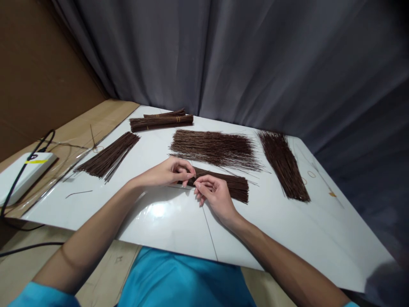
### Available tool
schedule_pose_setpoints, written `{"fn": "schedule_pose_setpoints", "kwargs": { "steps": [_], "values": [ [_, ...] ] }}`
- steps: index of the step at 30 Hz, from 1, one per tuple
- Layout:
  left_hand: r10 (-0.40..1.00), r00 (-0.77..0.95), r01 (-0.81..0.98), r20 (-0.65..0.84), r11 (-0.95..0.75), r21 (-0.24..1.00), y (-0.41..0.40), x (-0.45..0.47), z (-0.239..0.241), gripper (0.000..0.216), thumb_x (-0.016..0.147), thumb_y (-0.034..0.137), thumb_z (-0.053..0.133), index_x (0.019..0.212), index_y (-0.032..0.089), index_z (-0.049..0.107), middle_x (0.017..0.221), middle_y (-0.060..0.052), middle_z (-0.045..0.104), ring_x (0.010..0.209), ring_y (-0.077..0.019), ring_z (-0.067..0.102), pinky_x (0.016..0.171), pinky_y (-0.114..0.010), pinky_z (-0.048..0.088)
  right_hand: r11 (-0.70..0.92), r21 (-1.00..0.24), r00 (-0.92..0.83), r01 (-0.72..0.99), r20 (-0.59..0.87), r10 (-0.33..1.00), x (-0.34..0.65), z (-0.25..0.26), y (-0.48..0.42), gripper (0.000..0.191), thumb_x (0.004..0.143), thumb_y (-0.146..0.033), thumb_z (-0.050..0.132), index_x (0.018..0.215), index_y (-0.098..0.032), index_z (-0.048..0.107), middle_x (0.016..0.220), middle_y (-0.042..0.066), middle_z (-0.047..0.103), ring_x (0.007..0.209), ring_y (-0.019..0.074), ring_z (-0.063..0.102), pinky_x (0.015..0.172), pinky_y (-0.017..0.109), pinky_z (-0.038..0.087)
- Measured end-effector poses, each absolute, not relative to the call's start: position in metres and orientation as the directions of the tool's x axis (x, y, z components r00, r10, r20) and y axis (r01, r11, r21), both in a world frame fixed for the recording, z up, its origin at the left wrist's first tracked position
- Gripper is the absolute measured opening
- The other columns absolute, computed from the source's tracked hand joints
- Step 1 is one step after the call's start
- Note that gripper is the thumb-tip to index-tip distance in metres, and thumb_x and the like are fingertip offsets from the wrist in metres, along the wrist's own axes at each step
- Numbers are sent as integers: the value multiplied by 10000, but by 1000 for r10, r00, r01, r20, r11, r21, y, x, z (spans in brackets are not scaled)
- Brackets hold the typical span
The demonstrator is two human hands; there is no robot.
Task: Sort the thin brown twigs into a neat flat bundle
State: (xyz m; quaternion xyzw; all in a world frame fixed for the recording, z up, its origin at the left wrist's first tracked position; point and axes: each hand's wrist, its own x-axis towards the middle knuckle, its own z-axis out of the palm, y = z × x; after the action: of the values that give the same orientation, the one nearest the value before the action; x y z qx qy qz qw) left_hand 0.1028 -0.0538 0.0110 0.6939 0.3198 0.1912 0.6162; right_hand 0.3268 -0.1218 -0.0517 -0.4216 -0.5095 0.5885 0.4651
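My left hand (179, 171) and my right hand (213, 194) meet over the middle of the table, their fingertips pinched close together. Between them shows a bit of thin dark brown stick (197, 176); its full length is hidden by the fingers. Under and just behind both hands lies a bundle of brown sticks (238, 186), partly covered by them. Farther back, a wide loose pile of brown sticks (214, 147) is spread out, its right ends ragged.
A fanned bunch (108, 157) lies left, with one stray stick (79, 193) before it. Banded bundles (161, 122) sit at the back; another pile (284, 166) lies right, beside rubber bands (311, 174). A white box (24, 175) with a black cable stands far left. A grey curtain (204, 55) hangs behind.
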Motion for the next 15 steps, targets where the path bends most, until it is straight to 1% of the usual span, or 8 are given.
{"fn": "schedule_pose_setpoints", "kwargs": {
  "steps": [7, 12, 15],
  "values": [
    [697, 707, 181, -124, -10, 983, -53, 102, 10, 385, 999, 501, 714, 1121, 136, 738, 786, -47, 702, 485, -61, 403, 445, -203, 285, -24, -997, -197, -79, -7, 980, 326, -50, -124, 332, 913, -484, 821, 984, -169, 741, 779, 49, 735, 613, 154, 650, 467, 237, 556],
    [747, 656, 147, -114, 21, 989, -53, 101, 8, 330, 1003, 455, 720, 1102, 141, 743, 837, -56, 721, 461, -42, 387, 420, -194, 268, 16, -999, -178, -38, 23, 984, 325, -46, -128, 308, 922, -463, 807, 967, -168, 733, 765, 39, 730, 589, 138, 624, 460, 225, 540],
    [751, 648, 145, -123, 37, 989, -52, 101, 7, 308, 997, 435, 729, 1092, 143, 755, 850, -67, 739, 444, -38, 388, 405, -193, 263, 23, -1000, -163, -15, 26, 986, 324, -45, -130, 278, 934, -441, 793, 958, -171, 732, 757, 33, 724, 578, 131, 614, 469, 225, 534]
  ]
}}
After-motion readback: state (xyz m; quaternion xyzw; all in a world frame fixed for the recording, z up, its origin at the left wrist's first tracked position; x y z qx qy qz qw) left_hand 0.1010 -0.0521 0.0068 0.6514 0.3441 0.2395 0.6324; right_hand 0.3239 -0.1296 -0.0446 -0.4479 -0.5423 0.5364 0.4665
